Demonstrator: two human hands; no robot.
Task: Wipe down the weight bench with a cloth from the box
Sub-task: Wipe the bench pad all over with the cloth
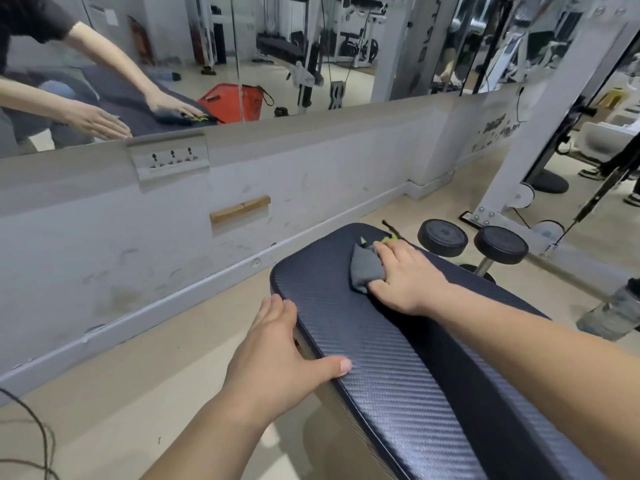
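Observation:
The weight bench (388, 358) has a dark blue, carbon-pattern pad that runs from the lower right toward the middle of the view. A grey cloth (365, 268) lies bunched on the pad near its far end, with a green logo just beyond it. My right hand (405, 277) presses flat on the cloth, fingers curled over it. My left hand (280, 355) rests on the pad's left edge, thumb on top and fingers spread along the side, holding nothing.
A low white wall with a mirror (242, 46) above it runs along the left; an orange basket (232, 102) shows in the reflection. Dumbbells (471, 240) stand beyond the bench end. A white machine frame (540, 126) rises at right. A water bottle (609, 313) stands on the floor.

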